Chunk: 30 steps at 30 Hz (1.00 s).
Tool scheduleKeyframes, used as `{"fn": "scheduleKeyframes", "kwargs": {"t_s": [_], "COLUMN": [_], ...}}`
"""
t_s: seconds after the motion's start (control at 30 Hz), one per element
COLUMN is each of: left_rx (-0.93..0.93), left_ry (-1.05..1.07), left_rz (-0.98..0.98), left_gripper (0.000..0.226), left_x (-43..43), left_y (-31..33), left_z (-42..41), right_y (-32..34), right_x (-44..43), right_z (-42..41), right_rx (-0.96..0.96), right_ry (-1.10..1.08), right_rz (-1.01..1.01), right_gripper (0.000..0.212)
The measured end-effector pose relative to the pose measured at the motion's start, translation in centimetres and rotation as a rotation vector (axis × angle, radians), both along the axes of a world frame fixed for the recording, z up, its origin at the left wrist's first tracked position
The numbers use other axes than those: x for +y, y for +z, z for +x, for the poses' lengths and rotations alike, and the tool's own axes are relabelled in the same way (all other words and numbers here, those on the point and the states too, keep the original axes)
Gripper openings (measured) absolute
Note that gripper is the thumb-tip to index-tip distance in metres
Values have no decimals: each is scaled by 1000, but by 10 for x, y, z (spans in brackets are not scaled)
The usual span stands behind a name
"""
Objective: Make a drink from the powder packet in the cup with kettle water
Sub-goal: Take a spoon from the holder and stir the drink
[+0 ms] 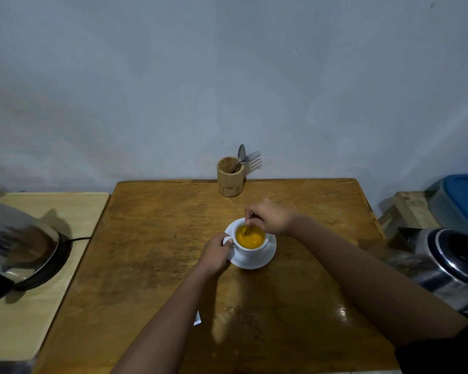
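A cup (pixel 249 240) is sitting on a saucer (pixel 257 261) near the middle of the table (pixel 146 252). Behind it, at the table's far edge, a utensil holder (pixel 229 176) is standing with a spoon (pixel 240 153) and fork (pixel 253 155) in it. The left hand (pixel 214 253) is touching the cup's handle on its left; the right hand (pixel 268 218) is reaching over the cup's far rim. A kettle (pixel 16 252) is sitting on a lower surface left of the table, and another kettle (pixel 449 263) is sitting to its right.
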<state>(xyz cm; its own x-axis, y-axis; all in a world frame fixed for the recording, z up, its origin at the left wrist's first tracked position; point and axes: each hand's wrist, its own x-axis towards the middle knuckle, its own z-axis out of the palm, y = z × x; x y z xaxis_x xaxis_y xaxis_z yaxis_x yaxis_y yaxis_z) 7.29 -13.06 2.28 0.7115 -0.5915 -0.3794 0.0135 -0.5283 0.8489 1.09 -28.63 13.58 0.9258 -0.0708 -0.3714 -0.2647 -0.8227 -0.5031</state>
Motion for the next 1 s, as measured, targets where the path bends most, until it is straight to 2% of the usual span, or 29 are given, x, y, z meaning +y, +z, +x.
{"fn": "scheduleKeyframes", "kwargs": {"t_s": [0.23, 0.43, 0.57, 0.8, 1.0], "left_rx": [-53, -83, -79, -87, -83], "left_ry": [-105, -136, -138, -129, -129], "left_rz": [10, 22, 22, 16, 30], "left_gripper": [17, 19, 19, 17, 17], "left_x": [-1, 0, 0, -1, -1], "left_y": [7, 8, 8, 7, 8], "left_z": [4, 7, 6, 6, 5], "right_y": [1, -8, -13, -14, -8], "right_x": [-1, 2, 3, -1, -5], "right_z": [-2, -1, -1, 4, -1], "right_rx": [32, -81, -172, -139, -50], "right_ry": [-37, -204, -250, -117, -31], "right_rz": [-16, 182, 233, 56, 3], "right_gripper": [11, 16, 17, 16, 13]}}
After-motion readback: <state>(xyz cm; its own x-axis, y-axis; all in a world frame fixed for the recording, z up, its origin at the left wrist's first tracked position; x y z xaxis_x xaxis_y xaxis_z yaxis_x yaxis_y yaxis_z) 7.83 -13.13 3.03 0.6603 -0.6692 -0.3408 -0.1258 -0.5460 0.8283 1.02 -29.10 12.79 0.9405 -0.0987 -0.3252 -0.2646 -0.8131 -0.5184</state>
